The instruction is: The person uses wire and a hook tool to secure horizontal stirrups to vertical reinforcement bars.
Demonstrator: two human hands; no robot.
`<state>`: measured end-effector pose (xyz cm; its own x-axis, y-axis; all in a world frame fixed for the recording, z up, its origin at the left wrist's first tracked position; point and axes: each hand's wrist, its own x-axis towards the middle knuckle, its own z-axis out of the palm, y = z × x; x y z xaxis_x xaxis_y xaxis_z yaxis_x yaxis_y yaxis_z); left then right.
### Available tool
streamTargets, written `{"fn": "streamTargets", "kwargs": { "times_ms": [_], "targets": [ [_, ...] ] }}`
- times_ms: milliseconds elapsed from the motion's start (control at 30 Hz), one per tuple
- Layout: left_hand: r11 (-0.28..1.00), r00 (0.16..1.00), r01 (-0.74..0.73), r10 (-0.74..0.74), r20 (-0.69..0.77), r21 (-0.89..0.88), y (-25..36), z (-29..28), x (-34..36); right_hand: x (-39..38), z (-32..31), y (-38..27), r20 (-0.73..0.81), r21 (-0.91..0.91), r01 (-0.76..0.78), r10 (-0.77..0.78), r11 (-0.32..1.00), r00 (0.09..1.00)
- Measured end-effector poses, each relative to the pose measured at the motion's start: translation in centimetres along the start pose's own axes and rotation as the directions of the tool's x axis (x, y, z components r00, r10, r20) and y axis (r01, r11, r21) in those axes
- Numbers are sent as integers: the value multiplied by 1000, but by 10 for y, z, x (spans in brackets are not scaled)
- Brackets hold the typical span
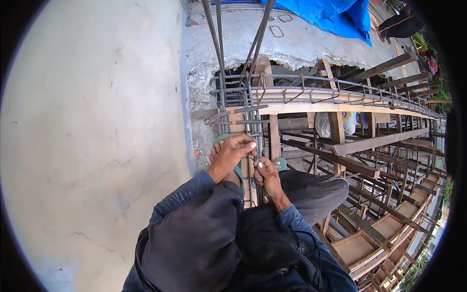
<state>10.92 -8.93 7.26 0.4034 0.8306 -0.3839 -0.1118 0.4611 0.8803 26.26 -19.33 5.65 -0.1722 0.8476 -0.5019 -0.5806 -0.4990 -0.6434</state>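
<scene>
My left hand (234, 151) is closed beside a bundle of steel reinforcing bars (253, 127), its thumb and fingers pressed together. Just below and to the right, my right hand (268, 177) is closed too, fingertips pinched against the same bars. Whatever either pinch holds is too small or hidden to make out. Beyond my hands, end-cutting pincers (245, 109) with orange marks on the handles lie spread across the bars, jaws toward the wall. My feet, in green slippers (280, 164), are on either side of the bars.
A plastered wall (97, 121) rises along my left. Long rebar (340, 92) with stirrups runs rightward beside a wooden board. Timber beams and props (357, 163) with deep gaps lie at right. Upright bars (212, 39) stand ahead, near a broken slab and blue tarp (335, 19).
</scene>
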Motion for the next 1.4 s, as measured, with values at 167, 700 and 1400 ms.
{"fn": "streamTargets", "kwargs": {
  "times_ms": [167,700,1400],
  "targets": [
    [987,994,-36,51,95,-154,9,-7,1,-9,-1,-14,205,180,-157,119,971,972],
    [992,991,30,-46,-124,-125,-8,8,6,13,2,-5,-88,-559,298,-412,774,907],
    [-325,787,-436,316,531,839,14,-65,100,-1,-49,-14,-322,-306,86,-188,948,928]
  ]
}}
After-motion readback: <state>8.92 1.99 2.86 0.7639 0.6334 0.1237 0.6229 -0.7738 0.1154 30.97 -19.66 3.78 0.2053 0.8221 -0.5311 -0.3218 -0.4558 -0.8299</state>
